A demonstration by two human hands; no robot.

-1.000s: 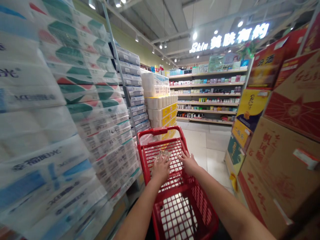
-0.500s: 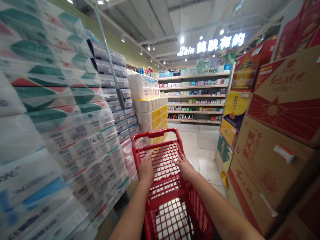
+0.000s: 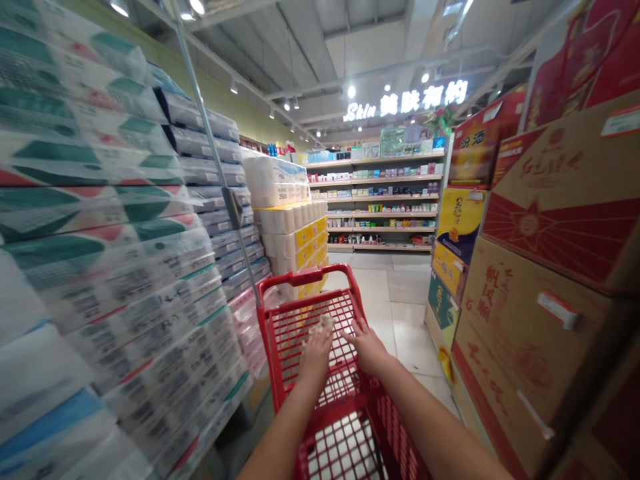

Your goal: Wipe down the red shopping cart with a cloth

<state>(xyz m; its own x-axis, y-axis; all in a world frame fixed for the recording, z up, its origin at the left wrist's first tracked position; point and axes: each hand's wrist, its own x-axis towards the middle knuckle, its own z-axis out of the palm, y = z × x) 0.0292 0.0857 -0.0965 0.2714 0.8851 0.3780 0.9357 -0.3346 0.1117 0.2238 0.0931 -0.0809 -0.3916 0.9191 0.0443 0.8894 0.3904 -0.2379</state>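
Note:
A red plastic shopping cart (image 3: 311,303) with a grid-like basket fills the lower middle of the view. My left hand (image 3: 316,357) reaches over its upper basket. At the fingertips is a small pale crumpled thing (image 3: 323,325), too blurred to name, and the fingers seem closed on it. Beside it, my right hand (image 3: 369,348) is at the basket's right side with its fingers spread and nothing in them. Whether that hand touches the cart's rim I cannot tell.
Wrapped tissue packs (image 3: 100,220) form a tall wall on the left, with a metal pole (image 3: 210,143) before them. Toilet roll packs (image 3: 285,220) stand ahead. Cardboard boxes (image 3: 545,280) line the right. A tiled aisle (image 3: 407,280) leads to cosmetics shelves (image 3: 380,200).
My left hand has shifted right, toward my right hand, with the pale thing at its fingers. The cart sits slightly lower and further left in view. My right hand stays spread.

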